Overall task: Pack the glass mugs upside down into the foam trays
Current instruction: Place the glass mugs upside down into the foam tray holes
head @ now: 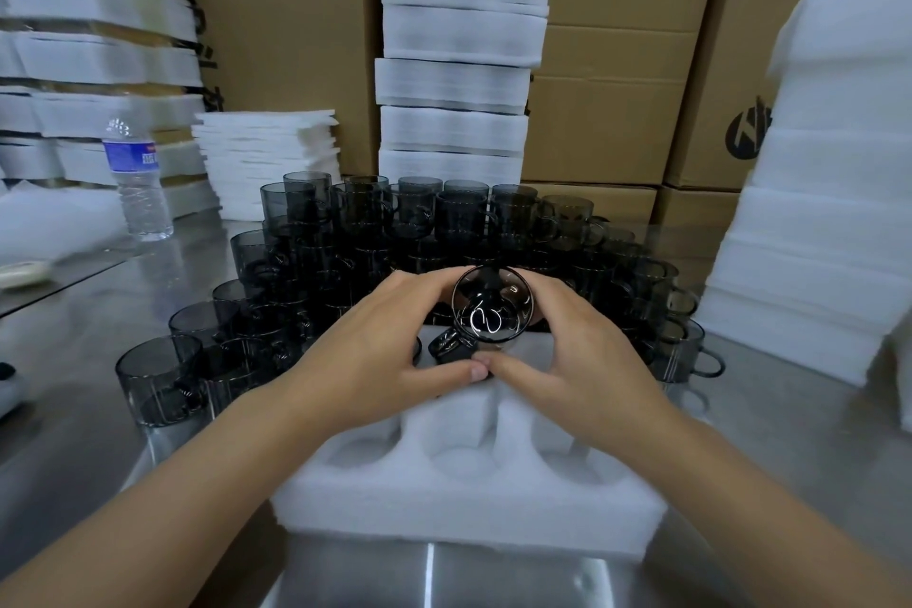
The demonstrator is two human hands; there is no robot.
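The glass mug (493,306) sits between the 2 hands, over the far part of the foam tray (469,504). The left hand (380,341) and right hand (582,360) both curl round its sides, thumbs meeting near. It is dark, smoky and see-through. It is upside down with its long axis roughly upright, round base up and handle (451,346) pointing near-left.

Left hand (385,341), right hand (577,360): cupped together

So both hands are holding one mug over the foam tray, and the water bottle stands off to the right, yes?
No, the head view shows the water bottle standing off to the left. The rest holds: the left hand and right hand hold one mug over the foam tray.
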